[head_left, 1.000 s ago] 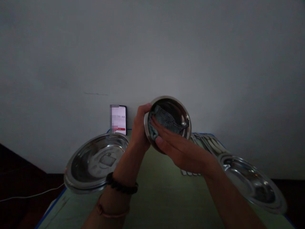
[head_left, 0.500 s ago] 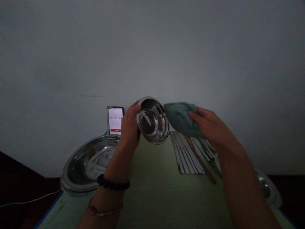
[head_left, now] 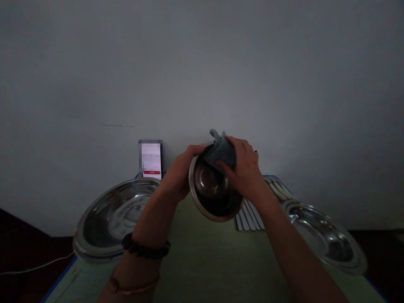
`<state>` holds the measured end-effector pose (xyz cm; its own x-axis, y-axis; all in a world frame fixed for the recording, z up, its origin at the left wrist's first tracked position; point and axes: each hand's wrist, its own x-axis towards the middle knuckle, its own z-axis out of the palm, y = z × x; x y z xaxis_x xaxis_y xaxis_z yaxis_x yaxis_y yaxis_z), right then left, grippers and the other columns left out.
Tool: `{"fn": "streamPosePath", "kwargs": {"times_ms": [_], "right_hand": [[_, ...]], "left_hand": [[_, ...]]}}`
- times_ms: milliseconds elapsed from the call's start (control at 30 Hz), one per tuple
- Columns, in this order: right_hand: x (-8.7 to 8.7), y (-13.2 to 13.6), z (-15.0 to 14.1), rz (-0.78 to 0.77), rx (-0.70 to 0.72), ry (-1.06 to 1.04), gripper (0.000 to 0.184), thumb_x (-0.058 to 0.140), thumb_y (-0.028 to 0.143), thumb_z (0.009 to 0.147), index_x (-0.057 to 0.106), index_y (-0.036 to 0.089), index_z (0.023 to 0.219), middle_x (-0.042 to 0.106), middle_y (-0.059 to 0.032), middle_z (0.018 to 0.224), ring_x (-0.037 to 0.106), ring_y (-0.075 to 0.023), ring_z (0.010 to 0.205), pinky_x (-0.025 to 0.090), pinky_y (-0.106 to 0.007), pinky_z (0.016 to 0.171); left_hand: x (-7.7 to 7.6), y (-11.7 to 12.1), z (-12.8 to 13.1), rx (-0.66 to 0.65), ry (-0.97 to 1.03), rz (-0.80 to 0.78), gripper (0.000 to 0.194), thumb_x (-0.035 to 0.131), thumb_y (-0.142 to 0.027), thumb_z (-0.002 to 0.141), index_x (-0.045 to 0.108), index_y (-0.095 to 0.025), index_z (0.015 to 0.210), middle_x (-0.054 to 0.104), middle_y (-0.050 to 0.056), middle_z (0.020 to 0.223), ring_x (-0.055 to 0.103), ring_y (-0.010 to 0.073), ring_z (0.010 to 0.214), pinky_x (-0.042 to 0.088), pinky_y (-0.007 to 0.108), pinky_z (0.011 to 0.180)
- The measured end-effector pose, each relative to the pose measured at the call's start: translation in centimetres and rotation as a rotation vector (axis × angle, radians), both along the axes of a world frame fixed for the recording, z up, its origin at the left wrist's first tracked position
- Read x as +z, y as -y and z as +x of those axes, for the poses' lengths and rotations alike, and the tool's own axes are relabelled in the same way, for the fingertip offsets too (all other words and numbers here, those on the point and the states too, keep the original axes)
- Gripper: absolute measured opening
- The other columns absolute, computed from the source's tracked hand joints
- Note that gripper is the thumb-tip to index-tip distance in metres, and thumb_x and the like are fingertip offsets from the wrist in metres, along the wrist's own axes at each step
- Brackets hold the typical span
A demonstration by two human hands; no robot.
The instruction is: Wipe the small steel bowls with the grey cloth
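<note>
A shiny metal bowl (head_left: 206,185) is held up over the table, its opening tilted toward me. My left hand (head_left: 181,172) grips its left rim, thumb along the top edge. A grey-green cloth (head_left: 222,153) is pinched in my right hand (head_left: 244,168) and folded over the bowl's upper right rim. My right thumb lies on the cloth at the inner side, while the fingers wrap round the outside. The bowl's right side is hidden behind my right hand.
Large metal basins (head_left: 91,210) stand stacked at left, with a phone (head_left: 152,160) upright against the wall behind. At right are another metal basin (head_left: 353,265), flat metal utensil handles (head_left: 249,216) and pale spoons (head_left: 279,189). A white cable (head_left: 38,267) runs off at left.
My right hand first pressed the cloth inside the bowl, then drew it out to the right. Now the cloth is back on the bowl's rim, and the bowl has shifted slightly right and down.
</note>
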<state>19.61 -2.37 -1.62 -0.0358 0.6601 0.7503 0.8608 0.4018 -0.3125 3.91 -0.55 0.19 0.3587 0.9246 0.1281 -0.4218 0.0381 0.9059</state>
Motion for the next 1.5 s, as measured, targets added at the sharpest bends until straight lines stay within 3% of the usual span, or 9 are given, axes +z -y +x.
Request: {"fn": "streamPosePath", "kwargs": {"times_ms": [167,333,467,567,700,867,1167,1333,1500], "right_hand": [[-0.7,-0.4,0.3,0.036,-0.035,-0.157,0.03,0.056,0.044,0.085,0.053,0.021,0.103,0.063,-0.0091,0.096,0.059,-0.024,0.087,0.047,-0.039,0.075],[-0.3,-0.5,0.2,0.023,-0.103,-0.404,0.035,0.052,0.056,0.084,0.057,0.021,0.089,0.066,-0.006,0.08,0.06,-0.0215,0.074,0.046,-0.033,0.065],[-0.9,-1.1,0.1,-0.348,0.071,-0.624,0.048,0.047,0.063,0.083,0.063,0.017,0.076,0.069,-0.009,0.075,0.065,-0.024,0.075,0.05,-0.035,0.063],[-1.4,-1.6,0.4,-0.503,0.232,-0.649,0.046,0.05,0.058,0.084,0.066,0.015,0.086,0.072,-0.0108,0.088,0.067,-0.0245,0.084,0.052,-0.036,0.07],[-0.8,-1.2,1.6,-0.316,0.199,-0.392,0.033,0.056,0.044,0.084,0.063,0.015,0.098,0.071,-0.0109,0.098,0.064,-0.0234,0.089,0.049,-0.036,0.076],[0.9,0.2,2.1,-0.15,0.125,-0.025,0.015,0.062,0.033,0.08,0.059,0.019,0.08,0.065,-0.0041,0.08,0.058,-0.0179,0.074,0.042,-0.031,0.068],[0.6,-0.1,1.2,0.063,-0.014,-0.247,0.027,0.058,0.046,0.083,0.056,0.02,0.08,0.062,-0.002,0.076,0.055,-0.0169,0.069,0.041,-0.03,0.064],[-0.5,-0.9,0.5,-0.042,0.026,-0.433,0.034,0.044,0.049,0.09,0.059,0.019,0.096,0.067,-0.0095,0.092,0.061,-0.0235,0.084,0.044,-0.036,0.072],[-0.9,-1.3,1.3,-0.072,0.054,-0.415,0.031,0.047,0.042,0.089,0.057,0.018,0.105,0.068,-0.0122,0.1,0.061,-0.0258,0.091,0.045,-0.038,0.077]], "left_hand": [[1.2,1.4,-0.4,-0.072,-0.143,0.285,0.028,0.061,-0.035,0.077,0.074,-0.018,0.096,0.073,0.007,0.097,0.067,0.0249,0.088,0.051,0.036,0.081],[2.6,3.1,-0.6,0.123,-0.035,0.383,0.025,0.07,-0.031,0.071,0.076,-0.021,0.093,0.074,0.005,0.091,0.066,0.0299,0.098,0.051,0.039,0.085],[2.2,3.1,0.2,0.307,0.146,0.429,0.025,0.071,-0.027,0.069,0.074,-0.023,0.094,0.072,0.004,0.101,0.064,0.03,0.105,0.051,0.038,0.087],[1.5,2.1,-0.1,0.292,0.155,0.479,0.036,0.069,-0.026,0.069,0.071,-0.026,0.105,0.068,0.004,0.115,0.062,0.0279,0.108,0.049,0.036,0.089],[1.1,0.9,-2.1,0.027,-0.03,0.409,0.039,0.065,-0.031,0.074,0.069,-0.025,0.112,0.07,0.006,0.106,0.064,0.0291,0.102,0.05,0.038,0.088],[1.2,0.9,-3.0,-0.166,-0.449,0.489,0.03,0.068,-0.036,0.076,0.073,-0.022,0.102,0.071,0.008,0.1,0.064,0.0286,0.098,0.048,0.034,0.087],[1.3,0.4,-2.1,0.141,-0.517,0.613,0.035,0.053,-0.045,0.088,0.073,-0.019,0.099,0.071,0.003,0.079,0.065,0.0202,0.081,0.051,0.029,0.075],[0.8,0.3,-0.5,0.513,-0.066,0.606,0.034,0.051,-0.046,0.089,0.066,-0.022,0.109,0.069,0.004,0.106,0.063,0.0199,0.103,0.049,0.032,0.09],[0.7,0.3,-0.5,0.326,0.034,0.432,0.032,0.059,-0.03,0.085,0.06,-0.024,0.116,0.067,0.004,0.116,0.06,0.0229,0.113,0.047,0.037,0.097]]}}
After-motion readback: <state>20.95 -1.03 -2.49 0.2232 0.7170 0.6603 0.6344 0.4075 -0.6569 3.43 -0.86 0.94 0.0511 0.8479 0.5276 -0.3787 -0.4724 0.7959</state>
